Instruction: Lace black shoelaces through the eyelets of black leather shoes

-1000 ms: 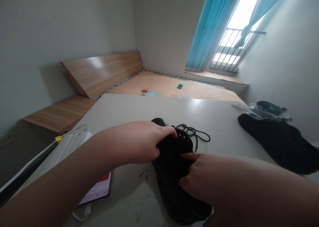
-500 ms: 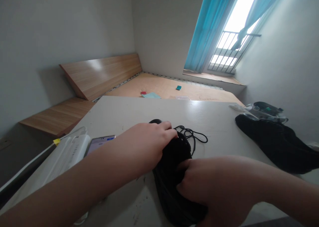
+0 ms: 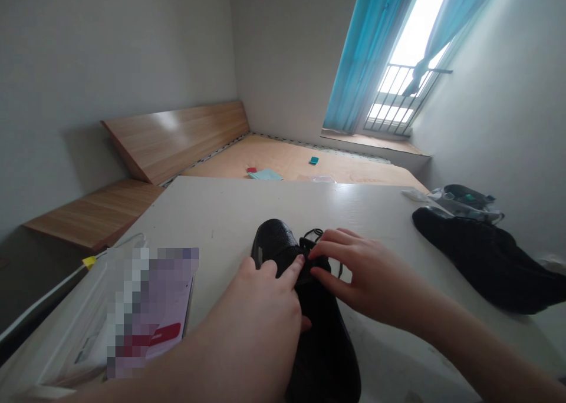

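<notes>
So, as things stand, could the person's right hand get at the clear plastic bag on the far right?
Probably yes: the right hand only touches the black shoe, and the way over the tabletop looks open, though the black cloth sits before the clear plastic bag.

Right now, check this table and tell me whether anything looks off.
A pixelated patch on the left of the table looks odd: it blurs out whatever lies there, so it cannot be read. The black shoe also has its lace bunched loosely at the top.
</notes>
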### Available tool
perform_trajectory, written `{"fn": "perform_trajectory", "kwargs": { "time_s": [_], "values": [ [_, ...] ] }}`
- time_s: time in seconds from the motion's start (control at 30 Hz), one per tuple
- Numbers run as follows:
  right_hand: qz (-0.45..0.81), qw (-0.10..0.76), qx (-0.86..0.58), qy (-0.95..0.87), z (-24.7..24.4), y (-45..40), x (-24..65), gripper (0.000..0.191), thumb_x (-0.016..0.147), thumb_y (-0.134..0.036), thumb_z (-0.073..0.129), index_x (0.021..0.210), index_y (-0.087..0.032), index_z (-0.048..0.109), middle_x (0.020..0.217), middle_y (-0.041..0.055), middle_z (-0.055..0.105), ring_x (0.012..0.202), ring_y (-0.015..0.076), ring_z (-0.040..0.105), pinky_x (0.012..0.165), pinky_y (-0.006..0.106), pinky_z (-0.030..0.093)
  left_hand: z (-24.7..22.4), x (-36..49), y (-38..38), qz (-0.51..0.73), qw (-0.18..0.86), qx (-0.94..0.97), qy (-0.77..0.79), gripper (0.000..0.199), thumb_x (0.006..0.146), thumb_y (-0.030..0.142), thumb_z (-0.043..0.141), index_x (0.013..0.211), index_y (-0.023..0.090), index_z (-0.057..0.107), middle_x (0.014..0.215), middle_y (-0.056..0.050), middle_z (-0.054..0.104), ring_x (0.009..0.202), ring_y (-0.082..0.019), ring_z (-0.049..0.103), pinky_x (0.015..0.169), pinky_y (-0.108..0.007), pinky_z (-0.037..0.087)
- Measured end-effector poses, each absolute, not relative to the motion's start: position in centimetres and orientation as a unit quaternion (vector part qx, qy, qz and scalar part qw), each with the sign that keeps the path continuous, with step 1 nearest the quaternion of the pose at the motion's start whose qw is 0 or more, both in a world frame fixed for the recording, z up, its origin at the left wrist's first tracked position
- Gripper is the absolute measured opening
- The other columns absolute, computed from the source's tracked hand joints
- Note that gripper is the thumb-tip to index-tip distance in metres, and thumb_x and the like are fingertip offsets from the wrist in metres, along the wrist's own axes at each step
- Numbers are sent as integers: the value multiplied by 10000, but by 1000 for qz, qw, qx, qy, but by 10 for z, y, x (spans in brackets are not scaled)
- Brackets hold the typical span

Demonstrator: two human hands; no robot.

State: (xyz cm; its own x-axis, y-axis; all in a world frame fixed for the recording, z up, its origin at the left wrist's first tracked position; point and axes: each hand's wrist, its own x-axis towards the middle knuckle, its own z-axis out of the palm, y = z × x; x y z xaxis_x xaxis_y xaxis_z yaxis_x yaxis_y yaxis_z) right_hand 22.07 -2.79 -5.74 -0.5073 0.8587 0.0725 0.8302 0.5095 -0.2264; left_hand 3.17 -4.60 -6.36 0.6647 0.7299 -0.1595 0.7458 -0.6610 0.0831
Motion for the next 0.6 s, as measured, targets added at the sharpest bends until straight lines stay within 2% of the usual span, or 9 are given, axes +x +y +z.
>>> {"fn": "perform_trajectory", "kwargs": {
  "time_s": [0.17, 0.23, 0.33, 0.43, 0.6],
  "values": [
    [-52, 41, -499, -864, -59, -45, 203, 312, 752, -188, 699, 1064, -185, 711, 1144, 132, 681, 1075, 351, 614, 795, 495, 576, -59, 41, -53, -96, 34, 904, 414, 327, 947, 370, 512, 1157, 258, 736, 1404, -165, 577, 1033, -337, 631, 793, -449, 482],
    [-103, 48, -502, -858, -65, -44, 195, 275, 756, -144, 700, 1029, -154, 724, 1167, 165, 683, 1099, 372, 621, 794, 492, 597, -60, 42, -56, -87, 22, 906, 414, 361, 962, 376, 480, 1193, 239, 722, 1386, -181, 589, 987, -318, 638, 772, -436, 476],
    [-153, 95, -502, -846, -76, -39, 188, 166, 784, -64, 660, 902, -149, 741, 1138, 152, 706, 1177, 376, 609, 812, 452, 618, -61, 41, -62, -61, 0, 905, 422, 388, 981, 376, 447, 1217, 216, 710, 1379, -182, 593, 956, -294, 642, 760, -414, 467],
    [-136, 142, -492, -848, -85, -34, 188, 176, 755, -23, 664, 835, -161, 738, 1122, 118, 722, 1245, 395, 569, 809, 445, 631, -59, 41, -68, -48, -24, 893, 448, 410, 1005, 353, 402, 1269, 195, 673, 1381, -178, 593, 969, -282, 644, 748, -385, 468],
    [-86, 153, -483, -858, -86, -31, 195, 237, 752, -37, 633, 923, -163, 738, 1199, 120, 695, 1308, 423, 498, 815, 503, 626, -58, 43, -71, -39, -15, 883, 468, 451, 986, 430, 449, 1302, 177, 647, 1394, -170, 588, 983, -299, 653, 666, -333, 476]
  ]
}}
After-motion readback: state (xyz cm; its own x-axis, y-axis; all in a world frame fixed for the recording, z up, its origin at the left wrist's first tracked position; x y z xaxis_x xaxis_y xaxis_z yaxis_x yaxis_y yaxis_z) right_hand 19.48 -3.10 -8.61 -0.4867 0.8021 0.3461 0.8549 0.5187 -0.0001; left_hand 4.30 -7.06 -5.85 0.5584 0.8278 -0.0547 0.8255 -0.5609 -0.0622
